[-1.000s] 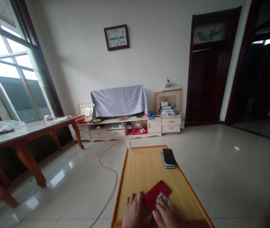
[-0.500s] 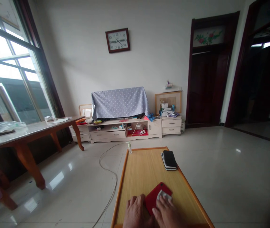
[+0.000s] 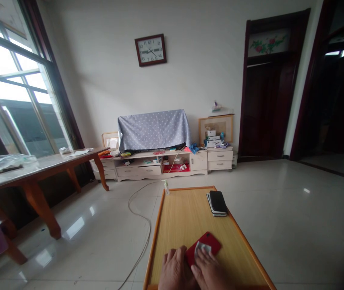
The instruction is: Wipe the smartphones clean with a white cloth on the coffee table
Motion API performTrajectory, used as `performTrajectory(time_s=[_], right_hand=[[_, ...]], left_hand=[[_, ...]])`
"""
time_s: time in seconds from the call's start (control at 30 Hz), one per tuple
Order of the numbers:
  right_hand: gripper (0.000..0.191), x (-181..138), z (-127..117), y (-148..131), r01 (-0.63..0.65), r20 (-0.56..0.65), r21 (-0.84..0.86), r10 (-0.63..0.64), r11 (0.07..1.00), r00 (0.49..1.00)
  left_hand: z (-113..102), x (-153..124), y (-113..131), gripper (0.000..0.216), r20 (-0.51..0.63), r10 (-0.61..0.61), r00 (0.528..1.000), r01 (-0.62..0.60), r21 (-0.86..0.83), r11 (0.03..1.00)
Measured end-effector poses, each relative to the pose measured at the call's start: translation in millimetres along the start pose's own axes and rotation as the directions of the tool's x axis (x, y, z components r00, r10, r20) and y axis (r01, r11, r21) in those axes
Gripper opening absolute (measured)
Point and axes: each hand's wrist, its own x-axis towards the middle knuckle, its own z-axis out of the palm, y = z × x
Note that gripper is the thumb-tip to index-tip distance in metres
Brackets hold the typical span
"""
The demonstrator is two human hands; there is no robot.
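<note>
A red phone (image 3: 210,241) lies flat on the near end of a low wooden table (image 3: 181,217). My left hand (image 3: 175,270) rests flat beside the phone's left edge, fingers together and touching it. My right hand (image 3: 210,272) presses a small white cloth (image 3: 200,247) onto the phone's surface with its fingers. Both wrists run out of the bottom of the view.
A stack of dark phones (image 3: 218,202) lies at the table's far right edge, a small bottle (image 3: 166,187) at its far left corner. A white cable (image 3: 141,225) trails over the tiled floor. A long wooden table (image 3: 39,169) stands left, a cabinet (image 3: 160,165) by the wall.
My right hand slid the white cloth a little left and back over the red phone. The left hand stayed on the phone's edge. The view shifted slightly.
</note>
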Motion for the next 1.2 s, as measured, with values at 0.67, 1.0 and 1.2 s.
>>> performTrajectory(time_s=[0.67,1.0,1.2], right_hand=[[0.049,16.1,6.6,-12.0,0.041,-0.056,0.035,-0.039,0.999,0.998],[0.051,27.9,12.9,-16.1,0.055,-0.050,0.049,-0.053,0.997,0.997],[0.056,35.6,-13.9,25.8,-0.196,-0.148,-0.041,0.188,0.980,0.971]], left_hand=[[4.5,2.2,-0.8,0.068,-0.013,-0.010,1.000,0.010,-0.011,1.000],[5.7,3.2,0.8,0.066,-0.017,0.002,1.000,-0.003,-0.013,1.000],[4.7,1.6,4.9,0.071,-0.048,-0.008,0.999,0.007,-0.011,1.000]])
